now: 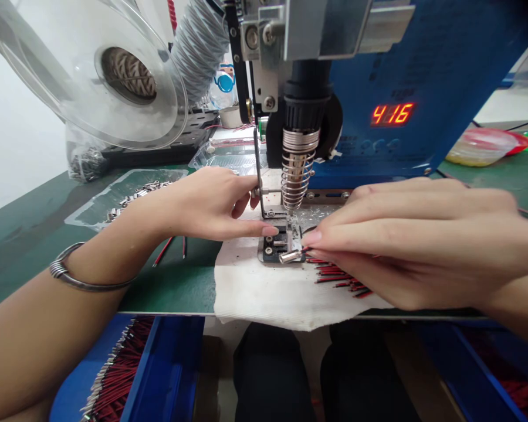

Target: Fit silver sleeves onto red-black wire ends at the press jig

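Observation:
My right hand [405, 234] pinches a red-and-black wire between thumb and fingertips. At the wire's end, a small silver metal connector [289, 257] lies over the front edge of the black fixture [269, 251]. My left hand [215, 202] rests palm down to the left, with its thumb stretched onto the fixture beside another small metal piece [280, 242]. The left fingers reach behind the black bracket [259, 158] and are partly hidden; no held thing shows there. Above the fixture stands the soldering machine's spring-wrapped tip [297, 170]. Under my right hand lies a bunch of red-and-black wires [334, 274].
A blue machine housing [422, 70] reading 416 rises behind. At left are a clear tray [88, 208] of metal connectors and a large clear spool [74, 99]. A white cloth [264, 296] covers the table's front edge. Below, a blue bin [167, 363] holds finished-looking wire bundles.

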The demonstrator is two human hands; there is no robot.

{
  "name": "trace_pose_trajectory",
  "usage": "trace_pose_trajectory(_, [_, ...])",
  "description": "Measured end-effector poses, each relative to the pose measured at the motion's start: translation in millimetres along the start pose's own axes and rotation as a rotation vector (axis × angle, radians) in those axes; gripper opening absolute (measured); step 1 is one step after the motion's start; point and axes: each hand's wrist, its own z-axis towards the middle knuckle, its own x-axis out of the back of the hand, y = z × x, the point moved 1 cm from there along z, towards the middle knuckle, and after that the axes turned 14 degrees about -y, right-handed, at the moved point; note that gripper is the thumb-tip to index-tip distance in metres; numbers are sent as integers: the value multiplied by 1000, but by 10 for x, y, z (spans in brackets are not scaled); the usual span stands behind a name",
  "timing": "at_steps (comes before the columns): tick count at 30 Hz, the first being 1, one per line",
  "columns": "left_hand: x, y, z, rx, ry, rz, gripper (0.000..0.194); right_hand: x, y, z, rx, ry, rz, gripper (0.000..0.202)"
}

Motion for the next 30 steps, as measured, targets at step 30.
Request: trace_pose_trajectory(30, [-15, -15, 7, -12, -2, -4, 57, -111, 81, -142, -51, -158, 85, 12])
